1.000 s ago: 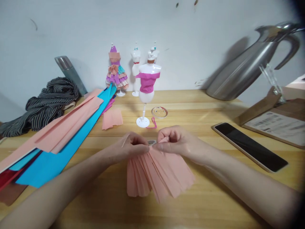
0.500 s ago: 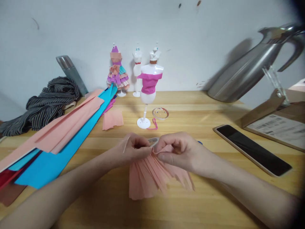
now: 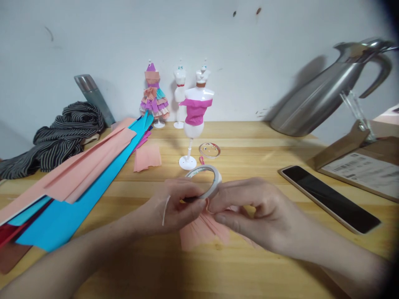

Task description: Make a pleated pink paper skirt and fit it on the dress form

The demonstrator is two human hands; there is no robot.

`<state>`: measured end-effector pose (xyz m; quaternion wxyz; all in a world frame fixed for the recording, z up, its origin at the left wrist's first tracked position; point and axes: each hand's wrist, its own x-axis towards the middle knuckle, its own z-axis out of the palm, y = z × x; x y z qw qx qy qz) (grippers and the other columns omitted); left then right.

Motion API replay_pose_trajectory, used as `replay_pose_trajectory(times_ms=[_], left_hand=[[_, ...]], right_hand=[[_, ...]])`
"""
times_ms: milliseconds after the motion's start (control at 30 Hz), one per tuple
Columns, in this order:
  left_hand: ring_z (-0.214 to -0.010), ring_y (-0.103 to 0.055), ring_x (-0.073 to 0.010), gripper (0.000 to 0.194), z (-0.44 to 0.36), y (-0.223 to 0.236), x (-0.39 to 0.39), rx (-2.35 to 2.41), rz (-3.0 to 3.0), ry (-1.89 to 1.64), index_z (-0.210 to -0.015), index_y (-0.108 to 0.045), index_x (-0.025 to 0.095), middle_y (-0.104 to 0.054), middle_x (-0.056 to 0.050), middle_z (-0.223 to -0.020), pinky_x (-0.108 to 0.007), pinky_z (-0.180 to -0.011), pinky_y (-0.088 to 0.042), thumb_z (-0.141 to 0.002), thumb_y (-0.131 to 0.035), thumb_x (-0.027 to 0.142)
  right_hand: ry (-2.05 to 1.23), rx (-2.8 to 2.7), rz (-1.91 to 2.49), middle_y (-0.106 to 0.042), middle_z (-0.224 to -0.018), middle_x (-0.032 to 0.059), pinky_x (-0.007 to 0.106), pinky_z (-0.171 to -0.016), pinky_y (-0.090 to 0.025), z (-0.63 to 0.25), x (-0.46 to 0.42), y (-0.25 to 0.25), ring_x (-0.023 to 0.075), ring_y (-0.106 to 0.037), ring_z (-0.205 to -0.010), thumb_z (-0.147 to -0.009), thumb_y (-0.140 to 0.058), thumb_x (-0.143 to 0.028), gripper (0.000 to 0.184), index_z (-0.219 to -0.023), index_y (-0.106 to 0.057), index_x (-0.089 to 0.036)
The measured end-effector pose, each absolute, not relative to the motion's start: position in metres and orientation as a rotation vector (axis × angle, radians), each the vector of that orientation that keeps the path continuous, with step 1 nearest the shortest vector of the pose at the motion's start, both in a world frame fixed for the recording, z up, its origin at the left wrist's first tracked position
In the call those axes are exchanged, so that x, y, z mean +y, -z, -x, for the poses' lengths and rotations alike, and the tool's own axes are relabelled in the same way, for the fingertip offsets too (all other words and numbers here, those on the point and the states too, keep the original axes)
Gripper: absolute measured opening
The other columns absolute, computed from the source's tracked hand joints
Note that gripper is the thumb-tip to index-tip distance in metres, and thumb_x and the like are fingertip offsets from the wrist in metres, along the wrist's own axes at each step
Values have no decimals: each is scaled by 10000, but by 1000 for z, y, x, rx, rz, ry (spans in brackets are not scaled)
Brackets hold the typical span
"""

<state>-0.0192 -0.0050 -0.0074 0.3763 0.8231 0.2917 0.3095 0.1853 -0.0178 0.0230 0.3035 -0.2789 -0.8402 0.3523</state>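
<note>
My left hand [image 3: 176, 203] is closed in a pinch at the gathered top of a pleated peach crepe paper strip [image 3: 202, 228]. Against its fingertips rests a roll of white tape [image 3: 216, 182], tilted up; whether those fingers also grip the roll I cannot tell. From the right, my right hand [image 3: 255, 211] pinches the same gathered edge with thumb and forefinger. The paper's folds fan out below both hands. Just beyond stands a small white mannequin [image 3: 190, 129] wrapped in a magenta paper top [image 3: 198, 112].
At left lie long crepe paper sheets [image 3: 93, 170], a striped cloth [image 3: 68, 128] and a bottle [image 3: 95, 97]. A paper-dressed mannequin [image 3: 153, 93] stands by the wall. To the right are a phone [image 3: 330, 199], a cardboard box [image 3: 358, 166] and a steel jug [image 3: 321, 91].
The tape roll has come up from behind the hands and tilts higher in view. My right hand has shifted slightly right, its fingers straighter. The pleated paper is more hidden.
</note>
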Motion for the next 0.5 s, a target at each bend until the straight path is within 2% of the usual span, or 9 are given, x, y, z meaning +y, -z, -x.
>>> replay_pose_trajectory(times_ms=[233,400,500], left_hand=[[-626,-455,-104,276,17,4,-7,760,-2054,-798,-773,-634,102,-526,-13,-669,-231,-552,-336,-923,-468,263],[-651,-466,-107,263,18,5,-6,850,-2015,-819,-713,-590,124,-549,-12,-683,-231,-577,-352,-915,-475,249],[-674,-494,-116,252,19,7,-6,881,-1998,-812,-713,-578,134,-579,-19,-713,-236,-598,-373,-914,-476,247]], right_hand=[[-514,-2367,581,-598,-668,17,199,-522,-394,-184,-21,-20,92,-546,-588,-925,-476,-67,238,-776,-646,-140],[-46,-2336,675,-589,-636,21,264,-536,-368,-183,-29,-13,115,-500,-557,-904,-500,-50,207,-758,-620,-134],[-8,-2308,714,-566,-629,12,264,-544,-372,-183,-31,-13,114,-482,-555,-909,-512,-77,206,-737,-604,-141]])
